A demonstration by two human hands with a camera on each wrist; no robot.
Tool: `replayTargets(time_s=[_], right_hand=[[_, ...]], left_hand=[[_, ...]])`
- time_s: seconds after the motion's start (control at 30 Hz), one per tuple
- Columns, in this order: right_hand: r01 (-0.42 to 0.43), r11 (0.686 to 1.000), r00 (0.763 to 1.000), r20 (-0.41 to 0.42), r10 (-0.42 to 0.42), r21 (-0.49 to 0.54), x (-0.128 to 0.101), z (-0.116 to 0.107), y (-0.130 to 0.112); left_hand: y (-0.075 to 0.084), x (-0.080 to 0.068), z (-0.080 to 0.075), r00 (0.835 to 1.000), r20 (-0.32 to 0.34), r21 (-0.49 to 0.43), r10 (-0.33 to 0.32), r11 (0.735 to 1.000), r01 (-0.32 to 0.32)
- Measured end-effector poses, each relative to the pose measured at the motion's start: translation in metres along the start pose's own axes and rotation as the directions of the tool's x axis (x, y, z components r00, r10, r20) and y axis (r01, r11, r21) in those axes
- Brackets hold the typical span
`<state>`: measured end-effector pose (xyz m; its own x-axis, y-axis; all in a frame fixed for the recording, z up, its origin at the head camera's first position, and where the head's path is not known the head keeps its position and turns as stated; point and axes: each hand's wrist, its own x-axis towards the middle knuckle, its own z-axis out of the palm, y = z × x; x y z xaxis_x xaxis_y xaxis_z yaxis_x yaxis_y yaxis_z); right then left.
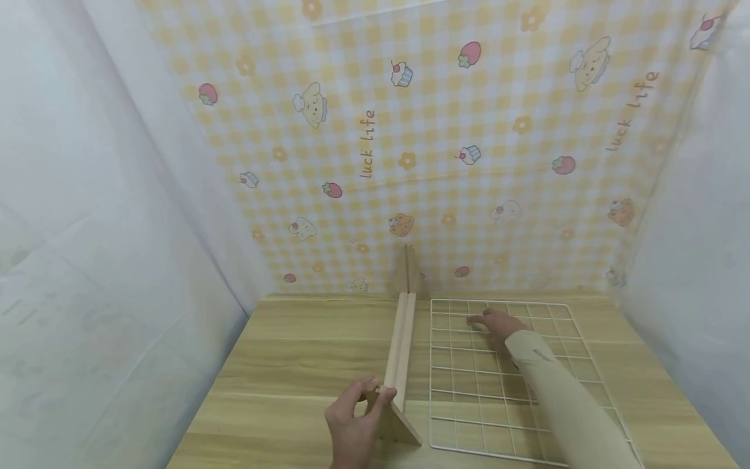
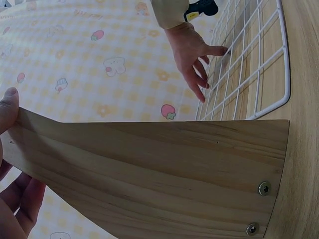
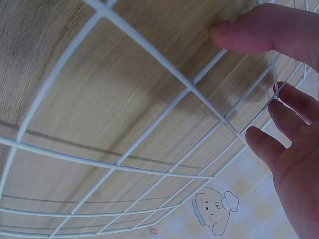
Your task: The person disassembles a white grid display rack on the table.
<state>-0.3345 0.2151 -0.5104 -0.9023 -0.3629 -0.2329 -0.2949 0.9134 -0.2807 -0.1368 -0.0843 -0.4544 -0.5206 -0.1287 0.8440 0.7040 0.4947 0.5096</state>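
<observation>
At the left, white sheeting [image 1: 88,260] hangs as a side wall, its surface too pale to read any detail. The left hand [image 1: 351,423] sits at the bottom edge of the head view, its wrist cut off by the frame, with thumb and fingers pinched round the near end plate of the wooden stand [image 1: 401,355]. In the left wrist view only a thumb tip and two or three fingers show at the frame's left edge, against the plate. The stand runs away from the person across the table [image 1: 293,365] to a second upright end by the checked backdrop [image 1: 410,130]; that far end is small and hard to make out. Just right of the stand, apart from it, a white wire grid [image 1: 498,391] lies flat on the table, its near right corner hidden under the sleeve [image 1: 562,404]. The right hand [image 1: 495,324] rests on the far part of the grid, fingers straight and spread over the wires, clasping nothing. The right wrist view shows fingertips [image 3: 259,139] touching the wires; the thumb is blurred.
</observation>
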Motion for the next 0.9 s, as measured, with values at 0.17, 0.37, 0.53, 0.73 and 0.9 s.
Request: replayTargets(time_s=[0.17,0.37,0.53,0.73,0.9], right_hand=[[0.015,1.000,1.000,0.003,-0.015,0.014,0.005,0.002,0.001],[0.000,1.000,1.000,-0.002,0.000,-0.001,0.006,0.004,0.004],[0.000,0.999,1.000,-0.003,0.000,-0.033,0.005,0.004,0.003],[-0.017,1.000,1.000,0.001,0.017,-0.015,0.008,0.002,0.004],[-0.008,1.000,1.000,-0.014,0.008,0.028,0.012,0.006,0.010]], left_hand=[[-0.001,-0.001,0.000,1.000,0.001,-0.003,0.000,1.000,0.000],[0.000,-0.002,-0.001,1.000,0.005,-0.002,-0.015,1.000,0.015],[-0.002,-0.003,-0.001,1.000,0.006,-0.006,-0.001,1.000,0.001],[-0.022,-0.016,0.004,1.000,0.000,-0.013,0.005,1.000,-0.005],[-0.031,-0.022,0.004,0.999,0.036,0.036,-0.015,0.999,0.014]])
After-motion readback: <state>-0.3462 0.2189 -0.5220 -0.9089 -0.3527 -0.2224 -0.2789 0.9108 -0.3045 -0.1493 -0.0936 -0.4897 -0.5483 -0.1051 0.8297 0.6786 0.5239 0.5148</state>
